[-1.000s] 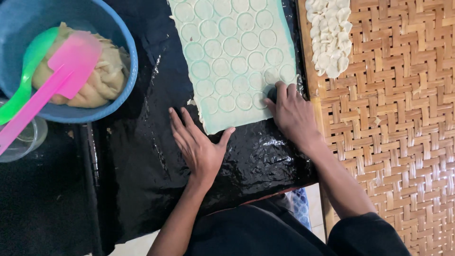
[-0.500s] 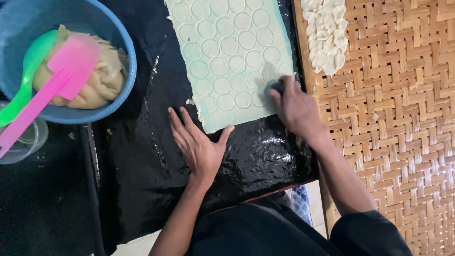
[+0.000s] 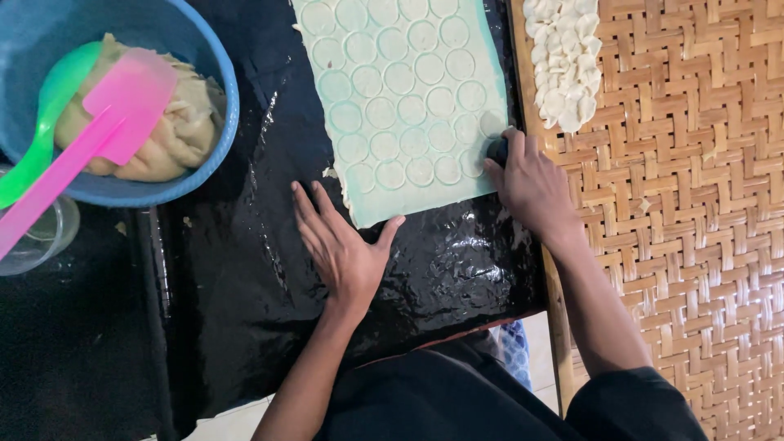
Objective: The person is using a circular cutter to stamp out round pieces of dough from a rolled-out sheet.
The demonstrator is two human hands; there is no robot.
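Shifted slightly upward, right hand (image 3: 531, 184) is being closed on dark cutter (image 3: 497, 149) at dough sheet (image 3: 408, 106) edge, left hand (image 3: 347, 245) being pressed flat, fingers spread; circles risk being overlapped there.

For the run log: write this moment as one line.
left hand: flat on black sheet, thumb at dough sheet edge | right hand: pressing dark round cutter into dough | cut discs: piled on woven mat

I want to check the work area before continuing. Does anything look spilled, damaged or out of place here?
Nothing stands out. The dough sheet lies flat on the black plastic, its cut circles in tidy rows. Only its left edge is a little ragged, with a small scrap beside it. The cut rounds sit heaped on the woven mat.
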